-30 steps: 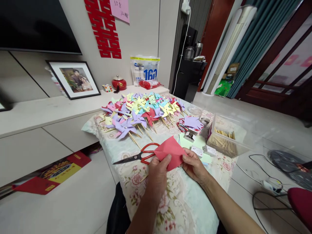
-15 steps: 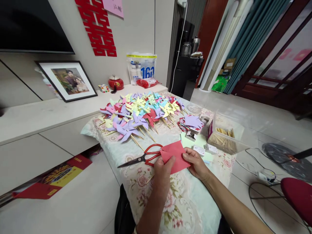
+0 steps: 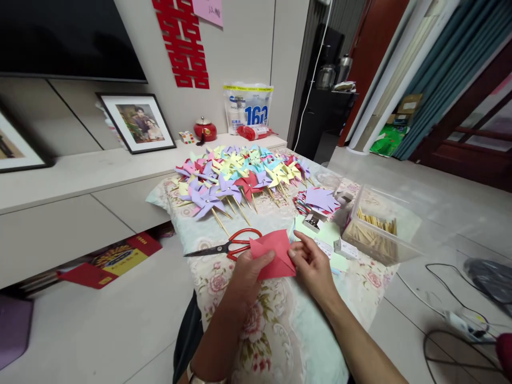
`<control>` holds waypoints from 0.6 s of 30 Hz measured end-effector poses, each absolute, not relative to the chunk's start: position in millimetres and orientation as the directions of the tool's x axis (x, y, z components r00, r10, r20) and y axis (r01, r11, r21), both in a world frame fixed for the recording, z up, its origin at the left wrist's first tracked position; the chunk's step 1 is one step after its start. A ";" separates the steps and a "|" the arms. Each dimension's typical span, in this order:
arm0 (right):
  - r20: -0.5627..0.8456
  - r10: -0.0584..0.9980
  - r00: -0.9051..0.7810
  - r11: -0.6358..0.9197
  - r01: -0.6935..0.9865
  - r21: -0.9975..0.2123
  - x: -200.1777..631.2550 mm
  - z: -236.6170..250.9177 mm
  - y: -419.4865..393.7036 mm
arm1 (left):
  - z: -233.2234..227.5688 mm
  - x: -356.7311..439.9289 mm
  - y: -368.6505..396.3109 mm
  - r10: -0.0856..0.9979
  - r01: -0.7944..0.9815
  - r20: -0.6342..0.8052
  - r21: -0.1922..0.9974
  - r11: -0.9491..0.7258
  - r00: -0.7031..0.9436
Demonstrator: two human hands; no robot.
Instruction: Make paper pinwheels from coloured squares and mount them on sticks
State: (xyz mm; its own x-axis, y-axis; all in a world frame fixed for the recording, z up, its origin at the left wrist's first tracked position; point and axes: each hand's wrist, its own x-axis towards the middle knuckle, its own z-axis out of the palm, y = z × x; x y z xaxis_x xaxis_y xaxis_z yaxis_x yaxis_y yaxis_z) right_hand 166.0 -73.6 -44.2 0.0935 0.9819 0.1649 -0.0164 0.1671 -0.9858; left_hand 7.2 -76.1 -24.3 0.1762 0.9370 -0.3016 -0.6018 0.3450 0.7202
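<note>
- Fingers of both hands pinch one folded red paper sheet: left hand at its lower left edge, thumb on top, right hand at its right edge.
- Sheet sits between the hands, its folded point aimed away from the person (apparently just above the floral tablecloth).
- Red-handled scissors lie just left of it, blades pointing left, nearer the left hand.

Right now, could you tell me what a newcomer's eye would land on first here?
Probably the heap of colourful paper pinwheels at the far end of the flowered table cloth. Nearer, the left hand and right hand pinch a folded red paper between their fingers, with red-handled scissors lying just left of it and a clear box of sticks to the right.
</note>
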 end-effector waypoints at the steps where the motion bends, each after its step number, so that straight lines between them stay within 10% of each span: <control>1: 0.249 0.962 0.110 0.241 0.086 -0.967 167.8 -42.7 -75.4 | -22.5 7.2 -75.9 0.936 -0.603 -0.300 0.718 0.349 0.185; 7: 0.614 0.787 -0.057 0.566 0.461 -0.684 183.0 -20.5 -79.6 | -21.6 9.7 -67.8 0.942 -0.560 -0.266 0.757 0.335 0.204; 18: 0.657 0.641 -0.397 0.757 0.470 -0.455 184.9 -14.9 -62.6 | -27.7 18.5 -67.9 0.956 -0.573 -0.203 0.766 0.290 0.213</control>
